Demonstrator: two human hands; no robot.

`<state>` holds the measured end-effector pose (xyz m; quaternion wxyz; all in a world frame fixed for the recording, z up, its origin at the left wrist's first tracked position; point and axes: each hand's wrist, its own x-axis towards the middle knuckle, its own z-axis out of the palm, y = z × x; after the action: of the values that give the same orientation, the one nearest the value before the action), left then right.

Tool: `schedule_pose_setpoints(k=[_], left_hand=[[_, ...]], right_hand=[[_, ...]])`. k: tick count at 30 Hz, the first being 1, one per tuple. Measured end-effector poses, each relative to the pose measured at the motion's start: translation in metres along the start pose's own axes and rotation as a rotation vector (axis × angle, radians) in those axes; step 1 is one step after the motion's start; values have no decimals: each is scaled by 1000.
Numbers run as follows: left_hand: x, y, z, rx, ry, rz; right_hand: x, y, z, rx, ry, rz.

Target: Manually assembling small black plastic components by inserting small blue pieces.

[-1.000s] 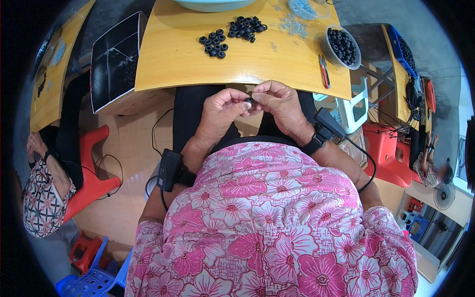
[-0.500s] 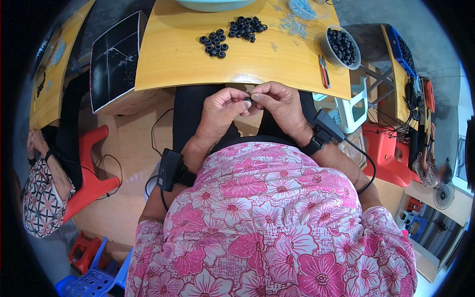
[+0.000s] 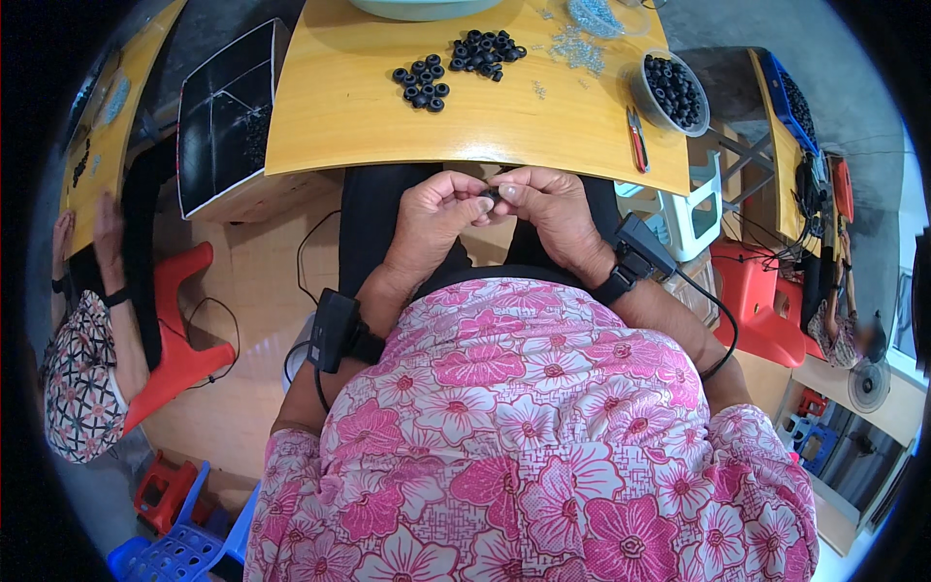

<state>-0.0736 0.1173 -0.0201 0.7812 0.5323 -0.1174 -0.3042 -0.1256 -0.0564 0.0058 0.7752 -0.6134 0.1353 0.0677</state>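
Note:
My left hand (image 3: 433,215) and my right hand (image 3: 555,211) meet just off the table's near edge, above my lap. Thumbs and fingers of both are pinched around one small black round piece (image 3: 492,194), mostly covered by the fingertips. On the wooden table (image 3: 359,116) ahead lie two loose groups of black ring-like pieces, a nearer group (image 3: 423,85) and a farther group (image 3: 485,53). Small clear pieces (image 3: 579,50) are scattered to their right. Near the right edge stands a clear tub (image 3: 635,95) of black pieces, with red-handled snips (image 3: 637,145) beside it.
A pale green basin (image 3: 427,10) sits at the far edge. Left of the table is a large black-lined box (image 3: 218,126). Stools surround me, including a white stool (image 3: 693,218) and a red stool (image 3: 756,301). At left, a co-worker's hand (image 3: 109,233) rests by another table.
My hands stay almost in place, with slight finger movement around the black piece. The co-worker at left has parted their hands and reached forward to their table.

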Motion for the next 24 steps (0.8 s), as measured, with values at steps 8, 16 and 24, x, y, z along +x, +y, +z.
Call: schedule_pose_setpoints(k=[8,16,24], left_hand=[[-1,0,0,1,5,-13],[0,0,-1,11,-16,4],[1,4,-3,174,-33,103]], right_hand=[[-1,-5,4,274,-57,115],[5,-1,-9,351,-155,230],[4,-8,-13,360,-309,351]])
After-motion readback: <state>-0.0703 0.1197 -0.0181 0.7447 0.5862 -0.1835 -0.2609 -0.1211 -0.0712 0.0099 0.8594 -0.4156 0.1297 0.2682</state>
